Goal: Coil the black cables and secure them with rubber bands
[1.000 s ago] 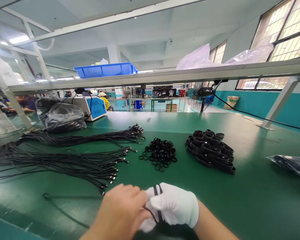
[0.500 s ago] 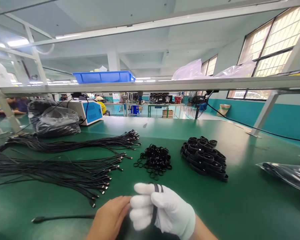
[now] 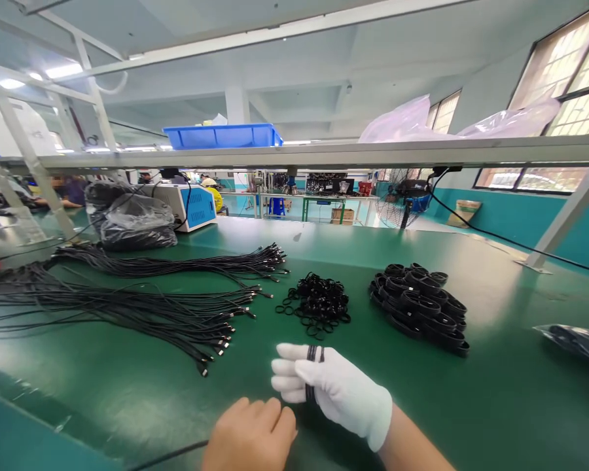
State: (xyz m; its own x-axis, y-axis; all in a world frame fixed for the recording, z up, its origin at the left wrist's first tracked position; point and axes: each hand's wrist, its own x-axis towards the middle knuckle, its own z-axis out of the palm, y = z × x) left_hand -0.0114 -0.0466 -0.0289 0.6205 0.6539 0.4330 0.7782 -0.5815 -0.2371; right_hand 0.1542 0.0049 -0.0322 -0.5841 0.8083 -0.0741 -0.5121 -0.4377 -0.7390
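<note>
My right hand (image 3: 331, 389) wears a white glove, its thumb folded over the fingers. Black cable loops (image 3: 310, 392) circle those fingers, with strands also showing at the index finger. Just below and to the left, my bare left hand (image 3: 252, 435) is a closed fist, back upward. A black cable (image 3: 174, 453) runs into it from the lower left; whether it joins the loops is hidden. Beyond the hands lies a pile of small black bands (image 3: 321, 301). Farther right are stacked coiled black cables (image 3: 419, 307).
Long black cables (image 3: 161, 307) with metal plugs spread across the left of the green table (image 3: 495, 340). A bagged bundle (image 3: 576, 343) lies at the right edge. Behind stand a blue-and-white machine (image 3: 196, 206) and a plastic bag (image 3: 137, 226), under a shelf (image 3: 319, 156) holding a blue tray (image 3: 226, 136).
My left hand has drawn down from my right fingertips and turned into a fist, pulling the cable nearer. The view has swung left, so the table's things sit farther right.
</note>
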